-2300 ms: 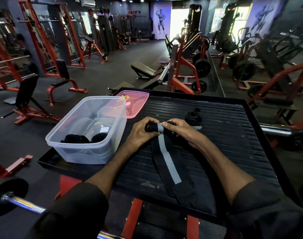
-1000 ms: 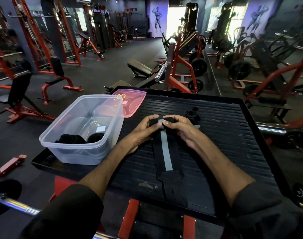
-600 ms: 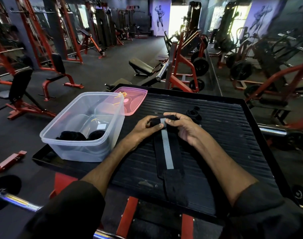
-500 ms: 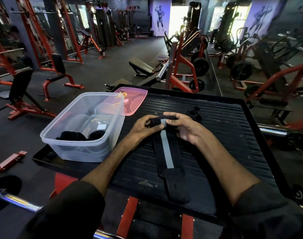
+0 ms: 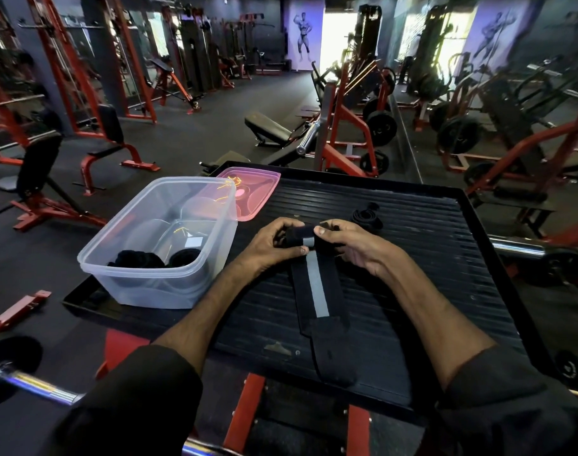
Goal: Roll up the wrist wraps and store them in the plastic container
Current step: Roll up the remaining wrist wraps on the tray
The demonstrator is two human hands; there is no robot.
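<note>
A black wrist wrap (image 5: 317, 291) with a grey centre stripe lies lengthwise on the black ribbed platform (image 5: 429, 258). Its far end is rolled into a small cylinder. My left hand (image 5: 274, 246) and my right hand (image 5: 350, 245) both pinch that roll from either side. The flat tail runs toward me to the platform's near edge. A second black wrap (image 5: 366, 215) lies loosely coiled just beyond my right hand. At the left stands a clear plastic container (image 5: 142, 274) holding two rolled black wraps (image 5: 139, 259).
A pink lid (image 5: 258, 192) lies flat behind the container. The platform has a raised rim all round. A chrome barbell (image 5: 34, 383) with a black plate sits low at the left. Red gym benches and machines fill the floor beyond.
The roll between my hands has grown thicker and the flat tail has shortened, its near end drawn farther onto the platform. Both hands have stayed on the roll.
</note>
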